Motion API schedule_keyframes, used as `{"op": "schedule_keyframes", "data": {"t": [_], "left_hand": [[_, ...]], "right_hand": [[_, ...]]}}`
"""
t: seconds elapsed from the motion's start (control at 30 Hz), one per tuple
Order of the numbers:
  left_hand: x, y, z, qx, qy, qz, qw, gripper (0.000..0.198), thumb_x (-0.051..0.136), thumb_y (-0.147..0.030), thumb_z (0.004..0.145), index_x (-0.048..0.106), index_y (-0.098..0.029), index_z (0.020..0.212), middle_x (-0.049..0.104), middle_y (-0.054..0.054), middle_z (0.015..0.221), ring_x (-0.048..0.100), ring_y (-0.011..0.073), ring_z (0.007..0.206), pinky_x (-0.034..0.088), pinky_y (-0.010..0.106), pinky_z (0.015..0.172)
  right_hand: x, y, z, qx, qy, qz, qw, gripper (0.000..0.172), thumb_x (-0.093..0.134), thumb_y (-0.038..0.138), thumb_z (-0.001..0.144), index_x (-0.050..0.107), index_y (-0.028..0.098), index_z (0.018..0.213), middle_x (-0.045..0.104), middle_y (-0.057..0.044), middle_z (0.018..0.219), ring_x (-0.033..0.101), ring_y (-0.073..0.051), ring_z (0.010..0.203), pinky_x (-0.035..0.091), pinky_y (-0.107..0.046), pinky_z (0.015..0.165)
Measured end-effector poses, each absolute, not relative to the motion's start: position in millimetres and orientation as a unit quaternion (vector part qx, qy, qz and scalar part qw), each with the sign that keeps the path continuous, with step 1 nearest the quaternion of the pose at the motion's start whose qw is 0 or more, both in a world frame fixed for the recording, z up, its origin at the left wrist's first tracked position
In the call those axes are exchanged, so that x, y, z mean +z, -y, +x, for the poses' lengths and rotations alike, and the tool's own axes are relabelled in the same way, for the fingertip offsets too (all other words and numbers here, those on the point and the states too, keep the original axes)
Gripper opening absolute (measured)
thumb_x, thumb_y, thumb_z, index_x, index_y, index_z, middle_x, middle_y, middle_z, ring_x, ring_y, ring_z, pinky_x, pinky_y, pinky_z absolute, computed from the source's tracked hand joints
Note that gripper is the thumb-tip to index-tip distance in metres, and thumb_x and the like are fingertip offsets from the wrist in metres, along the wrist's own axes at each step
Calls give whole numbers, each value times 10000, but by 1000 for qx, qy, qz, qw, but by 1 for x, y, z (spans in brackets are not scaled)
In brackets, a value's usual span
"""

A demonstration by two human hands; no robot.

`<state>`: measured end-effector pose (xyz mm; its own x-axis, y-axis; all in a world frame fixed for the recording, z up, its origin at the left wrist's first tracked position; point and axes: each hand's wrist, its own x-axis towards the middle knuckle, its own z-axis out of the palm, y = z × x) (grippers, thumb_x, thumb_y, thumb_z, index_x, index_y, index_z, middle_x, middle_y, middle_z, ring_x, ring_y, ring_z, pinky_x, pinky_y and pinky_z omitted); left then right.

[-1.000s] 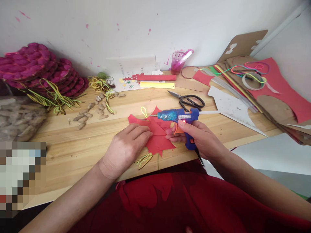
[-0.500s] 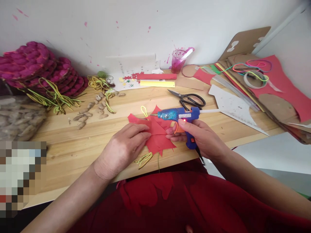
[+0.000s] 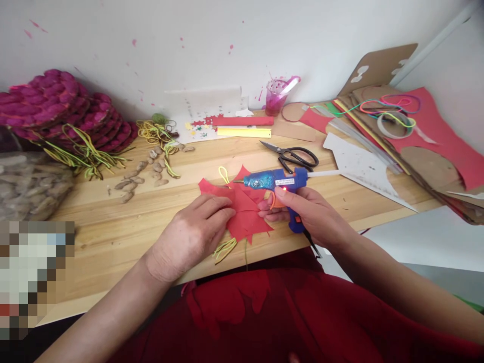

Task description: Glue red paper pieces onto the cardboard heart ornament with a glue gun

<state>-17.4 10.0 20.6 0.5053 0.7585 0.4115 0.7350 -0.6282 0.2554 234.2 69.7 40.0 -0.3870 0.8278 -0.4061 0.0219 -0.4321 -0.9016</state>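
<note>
In my right hand (image 3: 302, 206) is a blue hot glue gun (image 3: 260, 181) with its indicator light glowing and a white glue stick (image 3: 324, 173) out of the back. Its nozzle points left, over the upper part of a red paper cutout (image 3: 247, 222) with jagged points. My left hand (image 3: 198, 222) has its fingers bent together on the cutout's left side, gripping the paper; the fingertips are partly hidden. A yellow cord loop (image 3: 224, 174) sticks out at the top of the cutout, and yellow-green strands (image 3: 226, 250) hang from its bottom edge.
Black scissors (image 3: 297, 157) lie just behind the glue gun. Peanuts (image 3: 145, 171) are scattered to the left, near a stack of magenta peanut-covered pieces (image 3: 49, 101) and a bag of peanuts (image 3: 34, 184). A pink-stained cup (image 3: 275, 97) stands by the wall. Cardboard (image 3: 433, 164) and red paper (image 3: 446, 126) fill the right.
The view has shifted very slightly. Both hands, the glue gun and the red cutout keep nearly the same positions.
</note>
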Motion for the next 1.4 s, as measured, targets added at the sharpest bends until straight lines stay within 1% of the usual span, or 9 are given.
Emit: {"op": "schedule_keyframes", "data": {"t": [0.13,0.23,0.33,0.53,0.73,1.0,1.2,1.33,1.4], "left_hand": [[24,-8,-18,244,-424,871,30,230,572,-104,933,644,-156,1145,691,116,1196,646,248,1124,569,410,978],[26,-5,-18,258,-435,860,59,260,569,-83,933,637,-146,1175,679,122,1228,647,226,1139,562,382,1003],[27,-2,-17,267,-450,850,66,302,556,-76,939,621,-144,1225,670,129,1251,648,210,1142,568,364,998],[27,2,-13,200,-407,891,22,466,509,-59,947,521,-144,1405,669,113,1341,625,254,1196,578,437,1008],[25,2,-12,203,-410,889,13,467,533,-58,936,532,-128,1397,708,101,1278,638,266,1153,607,425,955],[21,3,-12,211,-410,887,13,475,545,-58,929,541,-129,1399,708,106,1275,627,276,1187,597,437,975],[25,3,-10,248,-426,868,64,446,530,-35,930,573,-145,1360,709,106,1224,631,240,1148,575,401,982],[26,-1,-13,311,-470,819,108,433,529,-33,944,591,-184,1344,678,95,1237,644,176,1106,557,317,955],[25,-4,-15,318,-482,810,105,407,533,-41,948,611,-182,1321,672,95,1209,641,172,1082,552,308,932]], "right_hand": [[40,-69,235,708,446,-471,281,336,722,530,867,727,196,897,783,-79,923,765,-200,784,633,-293,724],[40,-68,237,722,442,-441,298,335,700,535,880,691,200,889,781,-77,991,756,-175,701,622,-268,647],[41,-67,238,726,430,-431,320,324,696,529,884,672,205,893,778,-77,1051,758,-170,691,614,-254,617],[39,-70,238,729,419,-429,329,316,704,518,883,691,203,884,782,-81,1006,759,-176,721,626,-271,671],[38,-72,236,733,422,-426,321,335,720,531,863,692,198,843,779,-92,1014,753,-189,776,635,-294,718],[33,-74,238,729,439,-424,311,316,717,514,875,708,202,830,780,-68,935,749,-178,791,628,-286,762],[32,-75,237,733,429,-427,311,316,720,511,874,708,200,816,774,-65,912,753,-183,812,632,-293,777],[34,-75,237,737,426,-424,311,308,714,497,884,701,194,833,766,-64,925,761,-184,790,633,-273,734],[35,-75,237,736,423,-428,309,312,708,499,888,702,188,863,760,-67,939,762,-181,763,632,-261,700]]}}
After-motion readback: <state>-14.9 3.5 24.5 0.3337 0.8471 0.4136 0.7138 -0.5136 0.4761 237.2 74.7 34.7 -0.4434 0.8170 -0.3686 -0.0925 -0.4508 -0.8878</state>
